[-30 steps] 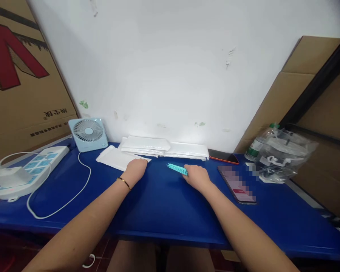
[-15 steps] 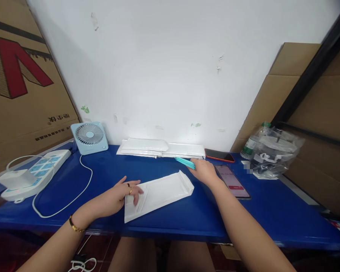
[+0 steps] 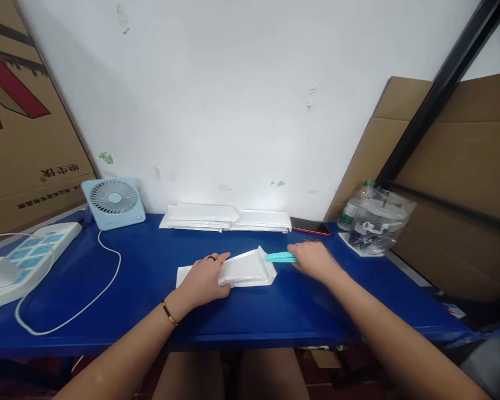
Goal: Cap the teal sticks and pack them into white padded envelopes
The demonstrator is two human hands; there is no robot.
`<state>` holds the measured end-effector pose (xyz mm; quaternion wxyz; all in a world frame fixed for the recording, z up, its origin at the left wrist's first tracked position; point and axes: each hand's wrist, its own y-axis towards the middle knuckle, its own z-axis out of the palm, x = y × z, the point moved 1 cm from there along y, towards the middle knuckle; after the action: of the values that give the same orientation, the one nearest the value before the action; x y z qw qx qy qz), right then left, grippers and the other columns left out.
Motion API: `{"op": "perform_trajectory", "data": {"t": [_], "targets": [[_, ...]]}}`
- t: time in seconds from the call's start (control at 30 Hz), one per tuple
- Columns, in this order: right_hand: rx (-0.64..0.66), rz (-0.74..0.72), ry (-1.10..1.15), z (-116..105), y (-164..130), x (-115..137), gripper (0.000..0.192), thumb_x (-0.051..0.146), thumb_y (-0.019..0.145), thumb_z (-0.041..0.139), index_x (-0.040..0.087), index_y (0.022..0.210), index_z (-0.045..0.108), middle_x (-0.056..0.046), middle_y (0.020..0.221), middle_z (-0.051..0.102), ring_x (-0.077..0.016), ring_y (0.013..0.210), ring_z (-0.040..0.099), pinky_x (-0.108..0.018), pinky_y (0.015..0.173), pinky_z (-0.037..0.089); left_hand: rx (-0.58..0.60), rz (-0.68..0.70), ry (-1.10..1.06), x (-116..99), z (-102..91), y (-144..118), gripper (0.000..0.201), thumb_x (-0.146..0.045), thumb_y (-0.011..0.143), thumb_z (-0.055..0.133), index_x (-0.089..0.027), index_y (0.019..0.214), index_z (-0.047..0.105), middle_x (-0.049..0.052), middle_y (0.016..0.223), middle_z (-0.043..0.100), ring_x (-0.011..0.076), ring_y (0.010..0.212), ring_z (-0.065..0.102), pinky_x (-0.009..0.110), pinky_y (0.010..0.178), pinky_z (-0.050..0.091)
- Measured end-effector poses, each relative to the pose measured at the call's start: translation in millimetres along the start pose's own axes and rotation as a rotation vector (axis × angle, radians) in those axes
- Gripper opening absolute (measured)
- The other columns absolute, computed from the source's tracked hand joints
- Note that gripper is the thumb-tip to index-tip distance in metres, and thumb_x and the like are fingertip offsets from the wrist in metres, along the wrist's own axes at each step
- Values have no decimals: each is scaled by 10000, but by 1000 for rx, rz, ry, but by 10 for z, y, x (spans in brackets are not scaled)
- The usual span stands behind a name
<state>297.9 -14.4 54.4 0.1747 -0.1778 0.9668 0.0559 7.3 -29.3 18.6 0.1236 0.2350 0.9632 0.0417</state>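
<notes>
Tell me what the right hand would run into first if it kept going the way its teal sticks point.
Most likely the open mouth of the white padded envelope: the right hand aims its thin teal sticks leftward at it, tips nearly there.

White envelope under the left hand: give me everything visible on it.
The white envelope looks like a padded mailer of matte white material, lying flat on the blue table, long side running left to right. Its open mouth and raised flap face right. The left hand presses on its left half, hiding part of it. The right hand holds teal sticks with their tips at the mouth; whether they are inside yet is unclear.
</notes>
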Motion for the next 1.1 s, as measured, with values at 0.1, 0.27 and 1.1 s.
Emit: {"op": "perform_trajectory", "data": {"t": [0.1, 0.27, 1.1], "targets": [[12, -15, -26, 13, -39, -10, 132, 251, 818, 504, 176, 902, 573, -98, 863, 676, -240, 786, 639, -293, 651, 412, -25, 7, -46, 10, -25, 12, 630, -352, 681, 566, -229, 1283, 428, 77, 1147, 572, 260, 1003, 565, 366, 862, 422], [13, -90, -46, -148, 58, 203, 126, 158, 826, 476, 154, 887, 587, -124, 862, 676, -223, 788, 640, -268, 637, 411, -36, 73, -157, -119, -43, 78, 545, -301, 701, 552, -245, 1234, 455, 52, 1118, 576, 240, 986, 567, 337, 845, 421], [-183, -133, 1320, -152, 144, 449, 499, 473, 922, 259, 198, 1295, 443, -90, 1204, 568, -200, 1085, 544, -337, 889, 432, -33, 98, 6, -445, 42, 270, 173, -349, 829, 492, -197, 908, 520, 63, 890, 644, 226, 811, 611, 312, 677, 433]]}}
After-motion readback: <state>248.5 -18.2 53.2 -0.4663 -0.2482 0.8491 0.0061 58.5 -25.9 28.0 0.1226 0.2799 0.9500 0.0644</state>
